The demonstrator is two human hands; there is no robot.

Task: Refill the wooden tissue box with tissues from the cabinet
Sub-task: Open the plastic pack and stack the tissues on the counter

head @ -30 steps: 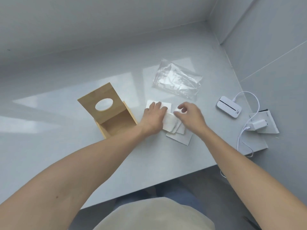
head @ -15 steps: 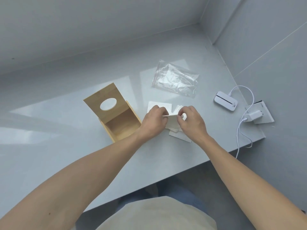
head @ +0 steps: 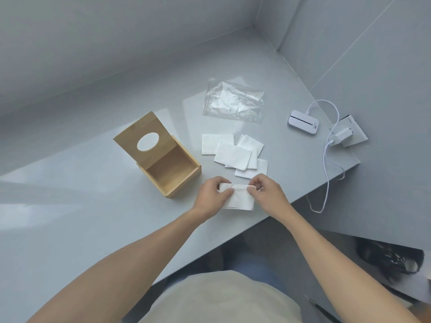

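Observation:
The wooden tissue box [head: 172,173] stands open on the grey counter, its lid with an oval hole tipped up at the back; the inside looks empty. Several folded white tissues [head: 233,153] lie spread out to its right. Nearer me, I hold one folded tissue [head: 240,198] just above the counter. My left hand [head: 213,197] pinches its upper left corner and my right hand [head: 268,194] pinches its upper right edge.
An empty clear plastic bag [head: 233,101] lies behind the tissues. At the right, a small white device [head: 303,122] with a cable [head: 326,159] and a plug in a socket plate [head: 347,135] sit near the counter's edge [head: 326,180]. Grey walls close the back and right.
Both hands have pulled back from the pile toward me, taking one tissue with them. The rest of the pile now lies uncovered on the counter.

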